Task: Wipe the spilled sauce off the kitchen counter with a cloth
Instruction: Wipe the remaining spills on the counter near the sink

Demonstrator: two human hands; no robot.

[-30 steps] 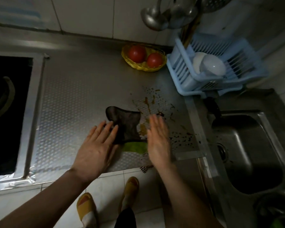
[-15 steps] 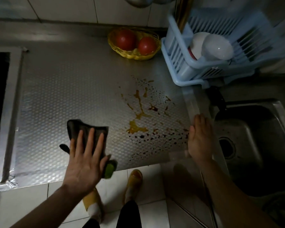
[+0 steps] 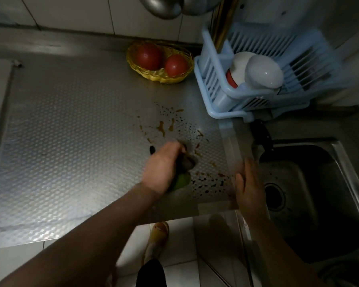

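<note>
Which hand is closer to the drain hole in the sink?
Right. The right hand is at the counter edge, right beside the drain; the left hand grips the cloth farther left, amid the sauce.

I count two round red tomatoes (image 3: 148, 55) in one yellow woven basket (image 3: 160, 78), one pale blue plastic dish rack (image 3: 220, 96) with two white rounded bowls (image 3: 263, 73) (the rear one partly hidden), and one stainless steel sink (image 3: 344, 162). My feed also shows one dark cloth with a green edge (image 3: 187, 162) and two bare hands, the left hand (image 3: 164, 166) and the right hand (image 3: 248, 183).
</note>
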